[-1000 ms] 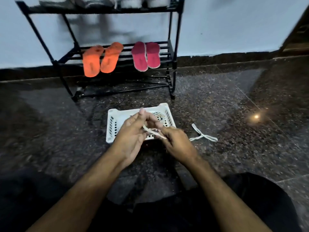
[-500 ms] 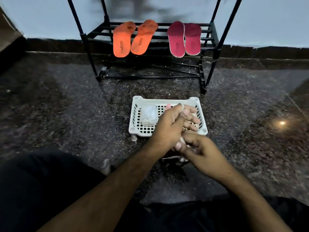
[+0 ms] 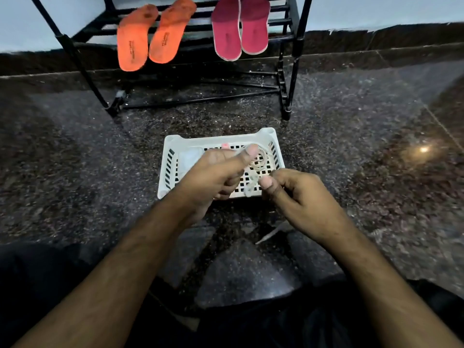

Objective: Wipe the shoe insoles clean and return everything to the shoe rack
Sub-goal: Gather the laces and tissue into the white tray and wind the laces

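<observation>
I have wound the white shoelace (image 3: pixel 252 183) into loops over the white basket (image 3: pixel 272 136), my left hand (image 3: pixel 213 177) and right hand (image 3: pixel 296 194) both pinching it, while the insoles (image 3: pixel 155 36) already lie on the far shoe rack (image 3: pixel 288 38).

Both bare forearms enter from 6 o'clock and converge toward centre. Left hand (image 3: pixel 211 179) sits at about 11 o'clock of the right, thumb extended up toward 1 o'clock, fingers curled under. Right hand (image 3: pixel 298 199) has its fingers curled, thumb tip pointing toward 9 o'clock, pinching a thin pale lace (image 3: pixel 251 185). Hands are near, not touching.
</observation>
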`<move>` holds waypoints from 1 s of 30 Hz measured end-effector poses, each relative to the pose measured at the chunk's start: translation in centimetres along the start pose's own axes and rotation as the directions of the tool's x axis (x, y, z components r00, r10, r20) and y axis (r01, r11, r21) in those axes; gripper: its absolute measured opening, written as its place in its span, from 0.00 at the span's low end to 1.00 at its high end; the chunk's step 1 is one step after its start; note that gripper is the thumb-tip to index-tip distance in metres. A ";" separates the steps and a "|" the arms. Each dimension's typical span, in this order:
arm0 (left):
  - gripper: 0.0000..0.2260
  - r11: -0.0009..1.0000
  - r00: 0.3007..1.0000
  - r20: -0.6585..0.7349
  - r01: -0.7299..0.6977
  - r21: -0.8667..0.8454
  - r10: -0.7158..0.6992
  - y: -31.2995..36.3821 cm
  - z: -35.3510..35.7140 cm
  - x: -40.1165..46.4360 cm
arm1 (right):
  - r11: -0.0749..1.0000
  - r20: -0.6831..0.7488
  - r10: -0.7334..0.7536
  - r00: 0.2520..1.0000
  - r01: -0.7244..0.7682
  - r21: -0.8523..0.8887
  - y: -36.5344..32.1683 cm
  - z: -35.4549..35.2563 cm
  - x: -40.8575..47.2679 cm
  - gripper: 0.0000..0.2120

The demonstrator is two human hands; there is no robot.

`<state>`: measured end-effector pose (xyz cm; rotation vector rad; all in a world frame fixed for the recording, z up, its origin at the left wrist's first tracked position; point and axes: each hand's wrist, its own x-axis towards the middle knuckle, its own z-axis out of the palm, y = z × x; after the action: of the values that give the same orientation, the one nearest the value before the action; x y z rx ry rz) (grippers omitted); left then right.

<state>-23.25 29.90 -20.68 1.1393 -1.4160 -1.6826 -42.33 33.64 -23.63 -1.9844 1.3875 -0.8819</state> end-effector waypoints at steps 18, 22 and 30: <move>0.15 0.984 0.976 -0.201 -0.112 -0.139 0.082 -0.6 0.6 -0.4 | 0.977 0.029 0.039 0.999 -0.044 0.210 -1.9 2.4 -0.3 0.17; 0.17 0.984 0.977 -0.199 -0.103 -0.147 0.072 -0.2 1.1 -0.6 | 0.910 -0.048 0.153 0.987 -0.122 0.397 -1.7 2.8 0.0 0.07; 0.19 0.984 0.984 -0.152 -0.111 -0.138 0.090 -0.3 2.4 -0.6 | 0.891 0.028 0.140 0.990 -0.138 0.433 -1.4 3.2 0.2 0.12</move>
<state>-25.15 31.49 -20.79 1.0674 -1.2195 -1.5717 -39.05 34.13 -24.56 -1.5262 1.1899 -1.0253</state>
